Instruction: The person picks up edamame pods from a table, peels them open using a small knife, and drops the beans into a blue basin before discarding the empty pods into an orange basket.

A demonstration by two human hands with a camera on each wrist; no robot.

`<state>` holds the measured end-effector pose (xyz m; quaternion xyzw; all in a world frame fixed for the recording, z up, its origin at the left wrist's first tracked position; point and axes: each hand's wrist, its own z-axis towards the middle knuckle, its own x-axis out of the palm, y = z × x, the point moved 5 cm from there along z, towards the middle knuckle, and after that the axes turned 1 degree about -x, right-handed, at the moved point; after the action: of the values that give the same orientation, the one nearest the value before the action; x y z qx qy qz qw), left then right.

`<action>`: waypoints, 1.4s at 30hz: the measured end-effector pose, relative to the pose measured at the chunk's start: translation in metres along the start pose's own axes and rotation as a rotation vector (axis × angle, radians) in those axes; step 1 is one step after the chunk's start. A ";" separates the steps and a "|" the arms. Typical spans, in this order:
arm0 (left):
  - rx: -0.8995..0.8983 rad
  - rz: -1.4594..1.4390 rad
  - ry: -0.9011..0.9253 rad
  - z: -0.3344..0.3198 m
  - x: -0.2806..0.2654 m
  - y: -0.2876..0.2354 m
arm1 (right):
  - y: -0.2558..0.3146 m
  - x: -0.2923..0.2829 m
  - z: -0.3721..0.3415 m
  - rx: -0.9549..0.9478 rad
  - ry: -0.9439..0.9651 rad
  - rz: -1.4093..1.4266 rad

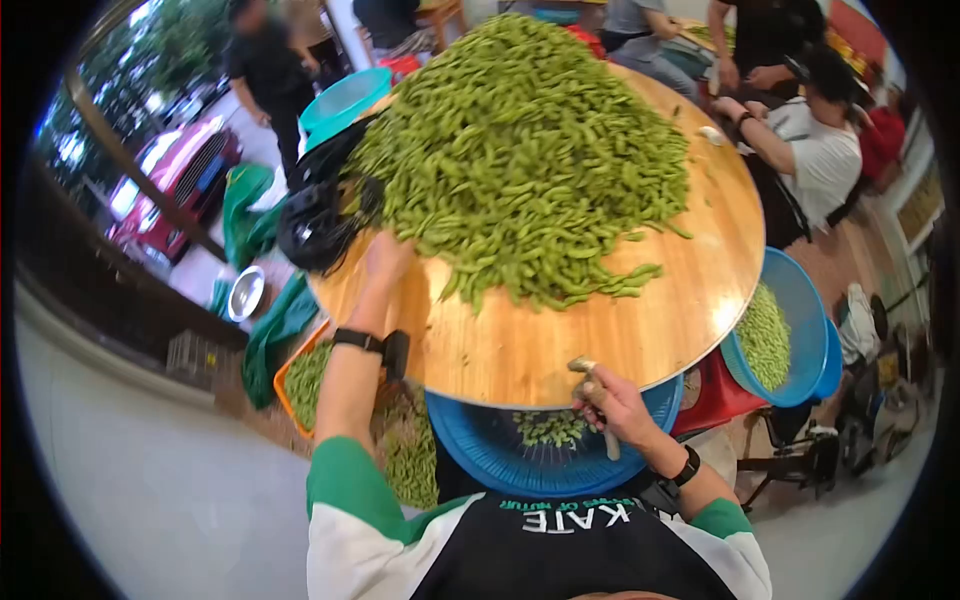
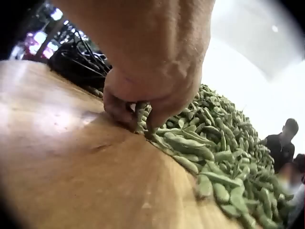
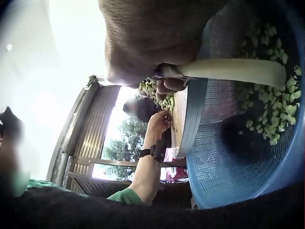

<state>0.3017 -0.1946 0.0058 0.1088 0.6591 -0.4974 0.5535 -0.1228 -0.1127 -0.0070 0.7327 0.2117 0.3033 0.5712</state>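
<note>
A big heap of green edamame pods (image 1: 530, 150) covers much of the round wooden table (image 1: 700, 290). At the heap's near left edge is my left hand (image 1: 388, 262), fingers bent down to the tabletop. The left wrist view has a pod (image 2: 140, 116) pinched between its thumb and fingers. My right hand (image 1: 618, 405), at the table's front edge, grips a tool with a long pale handle (image 3: 238, 70); the handle sticks out over the basin, and the fingers hide its other part. Below sits a blue mesh basin (image 1: 470, 450) with shelled beans (image 1: 550, 428) inside.
Another blue basin (image 1: 800, 330) of beans stands on a red stool (image 1: 712, 395) at the right. An orange crate (image 1: 290, 405) of pods is on the floor at the left. Black bags (image 1: 310, 225) lie at the table's left edge. A seated person (image 1: 815, 150) works at the far right.
</note>
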 end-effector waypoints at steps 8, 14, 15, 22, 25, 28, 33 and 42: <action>0.111 0.174 -0.126 -0.015 0.006 -0.001 | -0.004 -0.001 0.002 0.012 -0.001 -0.040; 0.297 -0.178 -0.093 -0.073 -0.010 -0.047 | 0.002 -0.004 0.001 -0.047 -0.055 0.049; 0.228 -0.363 0.061 -0.091 -0.006 -0.057 | 0.003 -0.006 0.000 -0.052 -0.086 0.053; 0.012 -1.138 0.813 -0.230 0.022 -0.137 | 0.022 0.021 0.006 -0.124 0.089 0.258; 0.015 -1.170 0.838 -0.239 0.031 -0.140 | 0.028 0.024 0.000 -0.134 0.114 0.270; 0.043 -1.186 0.835 -0.241 0.030 -0.144 | 0.028 0.025 0.003 -0.110 0.118 0.334; 0.025 -1.037 0.839 -0.240 0.024 -0.148 | 0.026 0.023 0.003 -0.056 0.115 0.364; 0.104 -1.031 0.807 -0.246 0.029 -0.139 | 0.019 0.026 0.002 -0.015 0.228 0.563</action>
<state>0.0422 -0.0824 0.0292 -0.0163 0.7576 -0.6504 -0.0523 -0.1034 -0.1021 0.0159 0.7196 0.0608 0.5317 0.4425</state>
